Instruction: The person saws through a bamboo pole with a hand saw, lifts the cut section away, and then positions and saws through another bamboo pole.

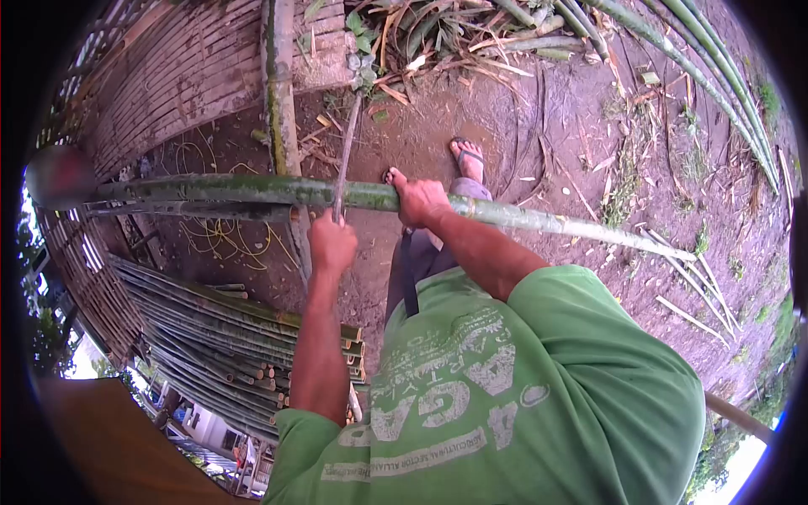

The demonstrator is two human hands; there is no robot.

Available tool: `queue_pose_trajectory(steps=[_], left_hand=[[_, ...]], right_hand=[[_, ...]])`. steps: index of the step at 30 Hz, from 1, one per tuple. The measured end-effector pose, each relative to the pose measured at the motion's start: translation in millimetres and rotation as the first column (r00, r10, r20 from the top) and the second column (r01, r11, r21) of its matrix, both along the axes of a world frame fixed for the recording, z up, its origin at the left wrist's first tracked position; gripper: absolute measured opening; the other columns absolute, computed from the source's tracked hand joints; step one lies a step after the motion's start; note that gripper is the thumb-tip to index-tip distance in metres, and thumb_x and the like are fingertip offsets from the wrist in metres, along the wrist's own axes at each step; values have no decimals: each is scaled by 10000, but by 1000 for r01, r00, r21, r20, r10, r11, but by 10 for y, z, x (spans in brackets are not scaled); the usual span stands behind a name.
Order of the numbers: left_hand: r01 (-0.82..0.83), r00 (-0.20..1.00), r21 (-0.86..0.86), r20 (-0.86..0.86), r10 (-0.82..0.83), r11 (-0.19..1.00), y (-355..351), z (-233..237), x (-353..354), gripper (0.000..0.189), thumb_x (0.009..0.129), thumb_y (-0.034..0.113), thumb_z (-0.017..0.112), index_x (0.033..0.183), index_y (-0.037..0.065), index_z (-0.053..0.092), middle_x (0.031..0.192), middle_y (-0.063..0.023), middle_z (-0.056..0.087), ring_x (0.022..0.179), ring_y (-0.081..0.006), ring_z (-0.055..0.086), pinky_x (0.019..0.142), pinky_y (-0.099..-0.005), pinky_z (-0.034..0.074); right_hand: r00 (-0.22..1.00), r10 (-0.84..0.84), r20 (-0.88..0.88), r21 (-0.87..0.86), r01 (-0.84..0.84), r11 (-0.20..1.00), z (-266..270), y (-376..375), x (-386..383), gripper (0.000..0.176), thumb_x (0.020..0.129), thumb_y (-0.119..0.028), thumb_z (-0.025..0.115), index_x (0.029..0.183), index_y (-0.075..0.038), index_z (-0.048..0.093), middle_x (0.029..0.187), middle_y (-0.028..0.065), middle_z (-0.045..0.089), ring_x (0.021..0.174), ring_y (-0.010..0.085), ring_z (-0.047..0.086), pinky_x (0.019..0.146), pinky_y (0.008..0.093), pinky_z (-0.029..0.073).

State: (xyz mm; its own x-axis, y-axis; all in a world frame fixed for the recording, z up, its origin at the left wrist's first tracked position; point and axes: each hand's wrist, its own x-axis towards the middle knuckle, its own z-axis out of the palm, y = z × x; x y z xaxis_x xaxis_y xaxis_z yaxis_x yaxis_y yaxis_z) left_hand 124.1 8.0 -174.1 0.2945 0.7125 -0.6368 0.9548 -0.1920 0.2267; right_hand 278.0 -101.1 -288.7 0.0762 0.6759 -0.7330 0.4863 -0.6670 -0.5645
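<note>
A long green bamboo pole [252,190] runs level across the view in front of me. My right hand [421,200] is closed around it near its middle. My left hand [332,244] sits just below the pole, gripping the lower end of a thin dark blade-like tool [346,156] that stands upright across the pole. Whether it is a knife or a stick I cannot tell. My sandalled foot [467,160] shows on the bare earth beyond the pole.
A stack of cut bamboo poles [210,337] lies at the lower left. A woven bamboo panel [177,76] and an upright post [282,93] stand at the upper left. More green poles [715,84] slant at the upper right, and bamboo slivers litter the dirt.
</note>
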Motion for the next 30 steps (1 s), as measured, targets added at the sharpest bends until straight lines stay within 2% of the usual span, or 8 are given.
queue_pose_trajectory(steps=[5,8,12,14,18,21,24,30], left_hand=[[-18,997,11,-80,19,1000,-579,1419,-563,67,733,41,565,777,-8,577,563,-163,501,507,-288,543,537,-410,446],[-54,997,32,59,52,998,-574,1261,-578,61,743,50,563,736,-7,543,559,-172,504,496,-298,534,522,-419,431],[7,1000,31,15,-8,999,-16,28,5,88,783,67,546,805,-11,580,643,-235,584,628,-413,616,564,-479,467],[-28,999,49,40,26,998,-4,54,37,108,781,80,552,828,-10,587,646,-239,586,634,-415,619,568,-483,469],[3,994,-8,-109,-4,1000,-589,1356,-572,127,756,92,568,825,-14,585,619,-235,576,641,-423,625,583,-488,470],[-16,1000,-17,-13,16,1000,-504,1103,-553,144,755,85,562,840,-27,592,640,-246,586,642,-433,622,577,-485,473],[3,999,13,52,-4,1000,75,9,54,179,758,70,554,885,-47,601,703,-283,599,690,-440,623,605,-497,477],[44,998,4,-48,-44,999,-527,1268,-593,225,721,67,600,915,-46,599,718,-290,600,766,-457,619,661,-513,484]], right_hand=[[999,-7,53,70,4,998,-104,120,109,286,782,-128,559,1058,-67,519,1283,262,498,1086,337,601,846,448,518],[998,-17,57,96,12,995,-124,90,70,294,779,-122,562,1064,-68,520,1286,268,494,1088,340,599,839,457,517],[1000,15,27,51,-16,999,-131,85,151,313,772,-114,569,1077,-72,515,1329,224,480,1039,356,619,835,456,516],[999,48,17,25,-48,999,-40,113,138,370,766,-114,571,1127,-78,499,1361,208,461,1015,358,628,826,457,515],[997,77,-2,-28,-77,997,33,106,38,460,764,-118,570,1212,-83,471,1410,184,429,1000,361,634,831,460,511],[997,7,82,46,-11,999,-116,105,93,445,769,-121,567,1202,-82,472,1416,182,422,1005,361,632,839,462,508],[996,60,60,33,-62,998,-4,128,135,438,777,-130,566,1202,-89,471,1304,203,525,1006,358,634,846,459,505],[990,112,80,-4,-112,994,-44,137,32,583,781,-183,581,1341,-147,425,1023,178,666,973,346,646,824,458,504]])
